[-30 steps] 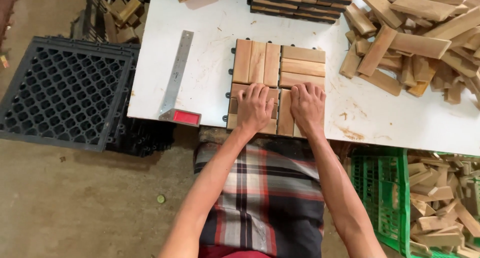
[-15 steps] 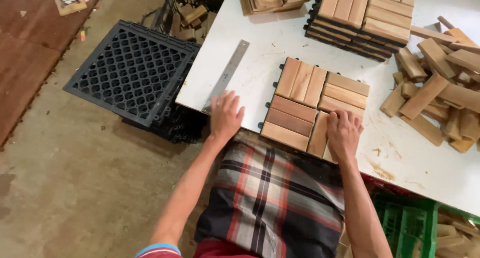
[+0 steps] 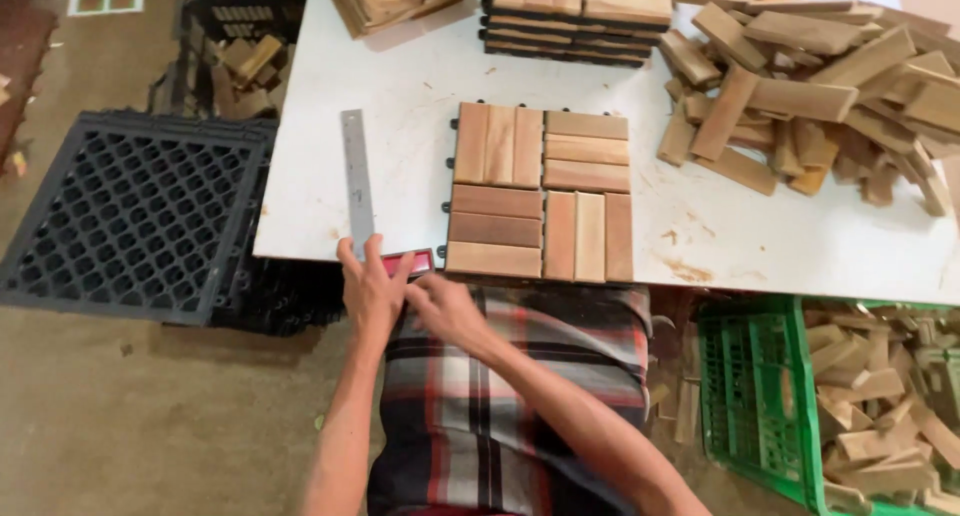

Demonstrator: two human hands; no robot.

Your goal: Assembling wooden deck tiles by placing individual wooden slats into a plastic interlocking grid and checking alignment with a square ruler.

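A square wooden deck tile [image 3: 540, 191], made of slats in four blocks, lies flat on the white table [image 3: 400, 76] near its front edge. To its left lies a metal try square [image 3: 356, 181] whose red handle [image 3: 418, 263] sits at the table edge. My left hand [image 3: 370, 281] rests on the blade's near end and the handle, fingers curled over them. My right hand [image 3: 445, 311] meets it from the right, with its fingertips pinching at the red handle. Neither hand touches the tile.
A stack of black plastic grid bases [image 3: 130, 216] sits on the floor at left, behind it a black crate [image 3: 235, 56] of wood pieces. Finished tiles [image 3: 570, 16] are stacked at the table's back, loose slats [image 3: 820, 86] piled at right. A green crate [image 3: 760, 396] of offcuts stands at lower right.
Both hands have left the wooden tile and moved left to the try square's red handle. First the left hand went, then the right followed. The tile stays put.
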